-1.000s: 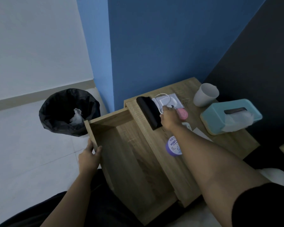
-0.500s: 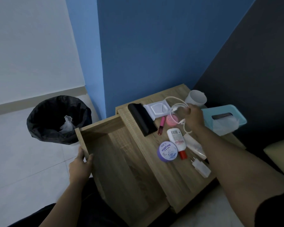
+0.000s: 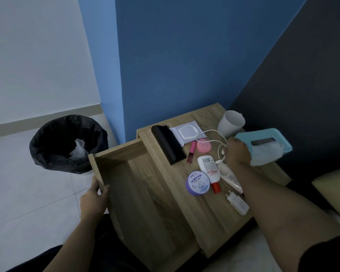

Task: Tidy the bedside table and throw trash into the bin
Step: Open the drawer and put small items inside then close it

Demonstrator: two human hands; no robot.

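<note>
Head view shows your right hand closed around a white cable above the bedside table, its loops trailing over the pink round case and the white tube. Your left hand grips the front edge of the open drawer. On the floor just beside the drawer stands the bin, lined in black, with crumpled tissue inside.

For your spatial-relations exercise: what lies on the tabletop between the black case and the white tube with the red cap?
In the head view, a pink lip-gloss stick lies between the black case and the white tube.
</note>
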